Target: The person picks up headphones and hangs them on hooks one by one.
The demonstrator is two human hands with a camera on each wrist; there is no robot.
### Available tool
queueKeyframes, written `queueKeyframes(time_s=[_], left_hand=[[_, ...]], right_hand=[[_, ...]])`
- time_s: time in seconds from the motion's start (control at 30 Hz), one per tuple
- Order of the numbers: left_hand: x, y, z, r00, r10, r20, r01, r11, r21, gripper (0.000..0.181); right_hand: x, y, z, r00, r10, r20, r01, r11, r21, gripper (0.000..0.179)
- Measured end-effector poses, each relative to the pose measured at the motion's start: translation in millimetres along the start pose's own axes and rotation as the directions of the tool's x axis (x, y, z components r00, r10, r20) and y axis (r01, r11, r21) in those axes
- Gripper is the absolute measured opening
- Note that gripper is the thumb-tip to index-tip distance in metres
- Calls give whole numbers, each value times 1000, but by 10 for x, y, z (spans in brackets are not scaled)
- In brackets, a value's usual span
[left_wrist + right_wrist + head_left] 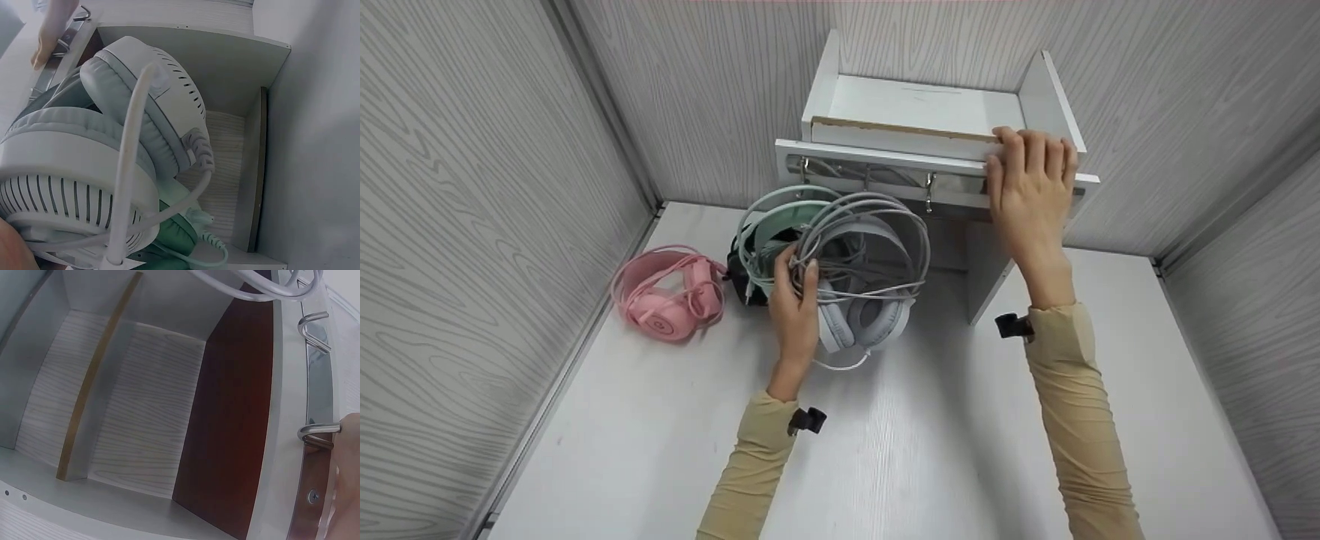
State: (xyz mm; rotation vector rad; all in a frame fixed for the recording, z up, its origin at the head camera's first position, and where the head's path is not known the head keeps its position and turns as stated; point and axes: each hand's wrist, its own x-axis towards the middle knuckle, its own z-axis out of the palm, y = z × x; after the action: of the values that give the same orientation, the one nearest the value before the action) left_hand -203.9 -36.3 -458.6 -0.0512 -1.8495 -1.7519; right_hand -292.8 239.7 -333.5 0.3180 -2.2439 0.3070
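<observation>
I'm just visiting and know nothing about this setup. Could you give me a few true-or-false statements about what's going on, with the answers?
1. The left hand holds white headphones. True.
2. Pink headphones lie on the table. True.
3. The right hand holds the pink headphones. False: it grips the white shelf.
4. The metal hooks are fixed to the table. False: they are on the front of the white shelf.

My left hand (796, 311) holds white headphones (886, 324); my right hand (1033, 199) rests on the white shelf's (922, 105) front. Pink headphones (664, 315) lie to my left.
</observation>
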Motion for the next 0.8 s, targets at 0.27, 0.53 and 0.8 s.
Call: queueKeyframes(time_s=[0.27, 0.53, 0.8], left_hand=[[-39, 124, -33, 999, -16, 29, 17, 999, -43, 36], [-35, -139, 14, 999, -22, 47, 24, 998, -56, 38], [-43, -219, -9, 997, 40, 60, -41, 999, 6, 45]], right_hand=[[5, -5, 7, 1000, 2, -1, -2, 1000, 3, 41], [1, 3, 5, 1000, 8, 5, -8, 1000, -3, 42], [0, 2, 4, 1000, 11, 7, -11, 1000, -1, 42]])
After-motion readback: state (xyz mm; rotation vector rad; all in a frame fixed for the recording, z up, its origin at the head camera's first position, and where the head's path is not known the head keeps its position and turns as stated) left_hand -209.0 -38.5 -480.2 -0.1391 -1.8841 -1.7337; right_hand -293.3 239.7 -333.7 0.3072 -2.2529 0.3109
